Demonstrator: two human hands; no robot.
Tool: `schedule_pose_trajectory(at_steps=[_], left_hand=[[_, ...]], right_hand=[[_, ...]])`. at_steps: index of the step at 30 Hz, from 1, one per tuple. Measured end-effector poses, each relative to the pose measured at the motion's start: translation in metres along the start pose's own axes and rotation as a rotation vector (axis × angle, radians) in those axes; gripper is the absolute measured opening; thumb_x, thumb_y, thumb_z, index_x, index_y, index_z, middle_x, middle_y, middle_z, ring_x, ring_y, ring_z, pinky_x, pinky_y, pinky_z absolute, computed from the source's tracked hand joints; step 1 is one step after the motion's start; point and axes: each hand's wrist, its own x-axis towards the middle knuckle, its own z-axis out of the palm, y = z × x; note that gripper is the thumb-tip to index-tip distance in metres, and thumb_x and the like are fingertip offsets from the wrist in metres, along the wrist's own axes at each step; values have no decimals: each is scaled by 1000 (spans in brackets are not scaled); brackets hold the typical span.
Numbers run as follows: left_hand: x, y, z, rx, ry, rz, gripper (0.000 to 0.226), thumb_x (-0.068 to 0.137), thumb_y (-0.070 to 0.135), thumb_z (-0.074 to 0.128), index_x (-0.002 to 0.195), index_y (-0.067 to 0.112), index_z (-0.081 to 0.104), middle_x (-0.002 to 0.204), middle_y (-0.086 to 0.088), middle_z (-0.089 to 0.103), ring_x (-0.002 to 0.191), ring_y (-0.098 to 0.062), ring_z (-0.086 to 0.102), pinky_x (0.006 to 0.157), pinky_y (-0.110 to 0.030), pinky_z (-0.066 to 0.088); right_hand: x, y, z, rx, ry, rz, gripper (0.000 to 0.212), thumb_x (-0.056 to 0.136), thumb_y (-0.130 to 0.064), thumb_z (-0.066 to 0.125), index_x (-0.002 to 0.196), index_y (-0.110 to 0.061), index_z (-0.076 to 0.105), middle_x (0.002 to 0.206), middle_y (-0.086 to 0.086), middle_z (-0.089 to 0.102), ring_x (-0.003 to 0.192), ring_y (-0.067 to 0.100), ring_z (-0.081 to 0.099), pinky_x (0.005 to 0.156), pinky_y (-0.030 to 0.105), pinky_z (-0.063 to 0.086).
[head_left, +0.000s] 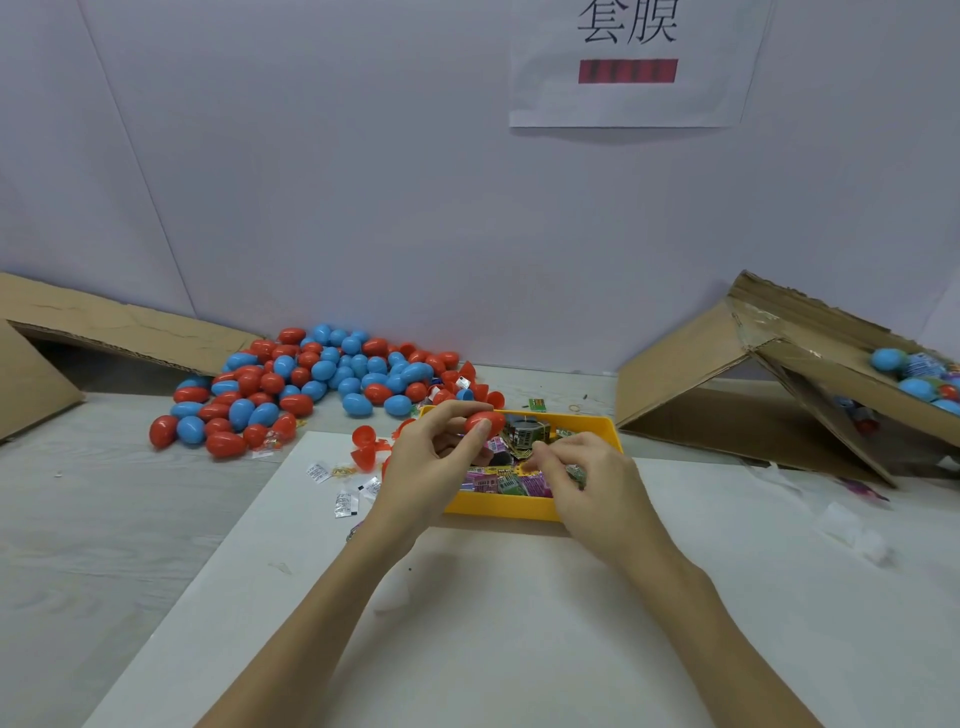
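Nearest me, both forearms reach out over a white sheet (467, 597) on the table. The right hand (587, 478) has its fingers curled in, thumb and fingertips pinching what looks like a small packet (575, 474). It is grey and mostly hidden, so I can't say what it holds. Just left of that pinch and a little beyond it, the left hand (431, 457) grips a red egg (485, 422) between thumb and fingertips, in the air above the far left corner of the yellow tray (498, 506). Whether the egg is shut or open on its hidden side I can't tell.

The hold on the egg looks light, and the shell is smooth and round. A hard squeeze could shoot it out of the fingers — straight toward the pile of eggs (311, 379) beyond the left hand, where it would be lost among the rest. If the packet goes in crumpled, I'd expect an edge to catch in the seam and stop the shell closing. The right wrist sits over the tray's near wall, so a careless pull might drag or tip it. Left of the left wrist lie loose sachets (343, 503) and open red halves (363, 436), and a sweeping forearm could scatter them.
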Motion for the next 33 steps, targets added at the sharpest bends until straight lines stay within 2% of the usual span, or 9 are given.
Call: schedule_pose_trajectory(at_steps=[3, 7, 10, 12, 17, 21, 24, 30, 33], left_hand=[[0, 0, -1, 1, 4, -3, 19, 97, 27, 68, 114, 33, 69, 97, 9, 76, 85, -8, 74, 71, -18, 59], [-1, -1, 0, 10, -5, -1, 20, 97, 26, 67, 117, 28, 69, 100, 5, 76, 86, -10, 75, 75, -23, 61], [-1, 0, -1, 20, -3, 7, 24, 97, 26, 67, 121, 23, 69, 101, 2, 76, 88, -13, 75, 79, -27, 62], [-1, 0, -1, 32, 2, 12, 24, 97, 27, 67, 121, 24, 69, 103, 1, 76, 89, -15, 74, 79, -28, 62], [-2, 0, 1, 44, -4, 31, 26, 96, 24, 69, 122, 22, 68, 106, 0, 74, 89, -11, 74, 77, -22, 61], [-3, -3, 2, 96, -13, 53, 25, 96, 25, 69, 120, 27, 67, 107, 2, 73, 92, -10, 73, 76, -21, 60], [-3, -4, 2, 138, -12, 68, 26, 96, 26, 69, 121, 30, 66, 109, 2, 72, 94, -13, 72, 80, -26, 62], [-4, -5, 3, 178, -8, 88, 29, 95, 26, 70, 124, 26, 66, 109, 3, 72, 95, -13, 71, 81, -32, 63], [-4, -4, 3, 198, 5, 114, 30, 94, 27, 72, 123, 24, 67, 108, 5, 72, 94, -8, 70, 80, -27, 62]], right_hand=[[0, 1, 1, -191, -182, 3, 45, 103, -54, 44, 100, -30, 82, 113, -11, 67, 111, 9, 56, 101, 42, 42], [0, 3, 1, -130, -84, -37, 38, 105, -39, 51, 96, -19, 81, 101, -4, 70, 99, 12, 62, 95, 41, 48], [-1, 1, -4, -53, 51, -112, 14, 98, -22, 69, 103, -18, 80, 100, -5, 76, 93, 8, 67, 85, 19, 51], [-2, -1, -6, -7, 82, -70, 13, 94, -15, 73, 105, -20, 79, 100, -7, 77, 90, 5, 69, 76, 5, 47], [-3, -4, -6, 23, 131, -3, 19, 101, -12, 62, 115, -19, 73, 107, -3, 75, 97, 10, 70, 71, 0, 44], [-4, -5, -5, -17, 104, 0, 30, 107, -7, 47, 126, -17, 67, 121, 1, 71, 107, 17, 67, 80, 16, 52], [-3, -5, -4, -25, 101, 16, 31, 102, -3, 55, 128, -15, 67, 122, 3, 71, 113, 17, 66, 94, 27, 55], [-4, -2, -8, -15, 187, 38, 8, 90, -26, 78, 91, -18, 78, 85, -4, 77, 83, 12, 71, 76, 31, 59], [-4, -1, -8, -57, 205, 30, 14, 88, -35, 79, 89, -21, 79, 89, -3, 75, 85, 14, 69, 72, 29, 55]])
